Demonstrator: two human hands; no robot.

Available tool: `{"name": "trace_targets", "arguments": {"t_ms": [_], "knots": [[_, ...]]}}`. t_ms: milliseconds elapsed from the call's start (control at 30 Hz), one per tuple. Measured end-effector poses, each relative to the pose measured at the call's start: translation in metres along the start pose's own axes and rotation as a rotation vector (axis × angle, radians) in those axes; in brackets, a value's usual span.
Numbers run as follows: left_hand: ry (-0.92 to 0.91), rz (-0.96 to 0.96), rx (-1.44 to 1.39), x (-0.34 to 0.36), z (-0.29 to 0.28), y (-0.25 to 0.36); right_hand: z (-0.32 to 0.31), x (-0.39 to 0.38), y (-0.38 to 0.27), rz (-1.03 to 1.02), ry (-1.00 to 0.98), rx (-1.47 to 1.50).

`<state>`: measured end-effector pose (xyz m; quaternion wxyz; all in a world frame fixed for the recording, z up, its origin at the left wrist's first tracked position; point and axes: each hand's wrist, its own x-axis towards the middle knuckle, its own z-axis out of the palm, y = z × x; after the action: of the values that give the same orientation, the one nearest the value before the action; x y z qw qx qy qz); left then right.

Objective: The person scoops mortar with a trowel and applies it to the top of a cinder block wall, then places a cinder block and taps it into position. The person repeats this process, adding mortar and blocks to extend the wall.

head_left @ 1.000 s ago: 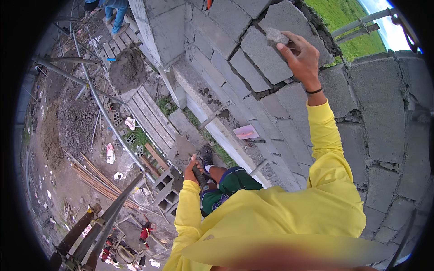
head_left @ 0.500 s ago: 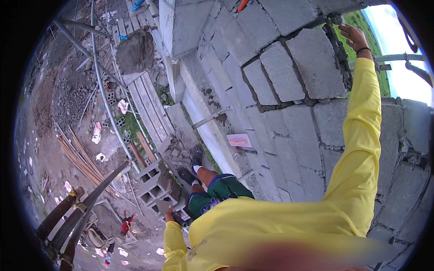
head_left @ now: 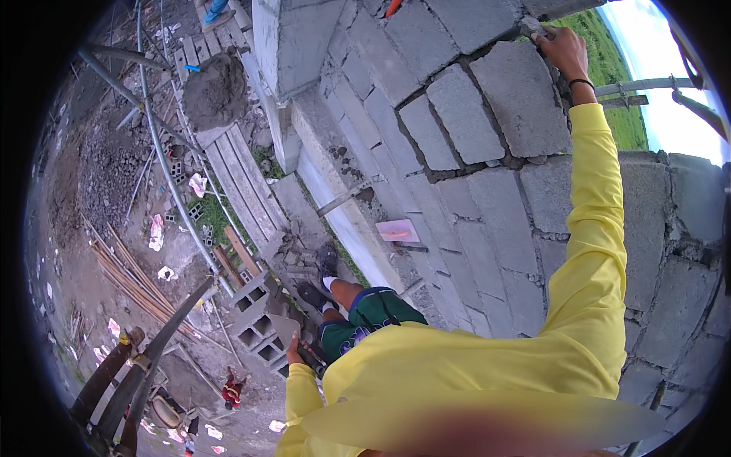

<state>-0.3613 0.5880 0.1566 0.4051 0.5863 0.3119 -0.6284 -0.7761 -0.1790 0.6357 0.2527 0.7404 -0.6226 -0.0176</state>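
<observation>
My right hand (head_left: 565, 53) reaches up over the grey concrete block wall (head_left: 499, 206). Its fingers are closed on a small grey chunk (head_left: 531, 27), perhaps broken block or mortar, at the gap beside the upper end of a large block (head_left: 525, 99). Dark mortar joints run around that block and the smaller ones beside it. Low at my left side, my left hand (head_left: 295, 352) grips a trowel (head_left: 285, 327); its grey blade points up and the handle is partly hidden by the fingers.
A pinkish float (head_left: 397, 231) lies by the wall's lower part. Hollow blocks (head_left: 259, 327) are stacked near my feet. Planks (head_left: 242, 183) bear a mortar heap (head_left: 215, 91). Scaffold pipes (head_left: 156, 145) run at left, others beyond the wall. A person in red (head_left: 232, 390) is below.
My right hand has shifted left, bringing the chunk to the gap by the block's end. My left hand with the trowel has risen slightly, showing more blade. The whole view has shifted a little.
</observation>
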Motion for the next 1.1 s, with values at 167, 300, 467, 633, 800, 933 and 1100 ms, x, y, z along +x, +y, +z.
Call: {"name": "trace_targets", "arguments": {"t_ms": [167, 300, 467, 633, 800, 933, 1100], "knots": [[-0.052, 0.012, -0.12, 0.011, -0.006, 0.009, -0.008, -0.001, -0.027, 0.07, 0.09, -0.101], [0.0, 0.03, -0.166, 0.024, -0.02, 0.005, -0.009, 0.004, -0.031, 0.103, 0.046, -0.129], [0.067, 0.013, -0.191, 0.023, -0.027, 0.002, -0.002, -0.002, -0.029, 0.097, 0.083, -0.18], [0.065, 0.009, -0.147, 0.012, -0.021, 0.002, 0.009, -0.017, -0.035, 0.09, 0.126, -0.14], [-0.031, -0.04, -0.267, 0.014, -0.011, 0.006, 0.019, -0.024, -0.041, 0.067, 0.339, 0.106], [-0.189, 0.02, -0.256, 0.026, 0.01, 0.021, 0.023, -0.025, -0.042, 0.18, 0.135, -0.04], [-0.384, 0.111, -0.096, 0.024, 0.038, 0.033, 0.017, -0.045, -0.054, 0.236, 0.23, 0.142]]}}
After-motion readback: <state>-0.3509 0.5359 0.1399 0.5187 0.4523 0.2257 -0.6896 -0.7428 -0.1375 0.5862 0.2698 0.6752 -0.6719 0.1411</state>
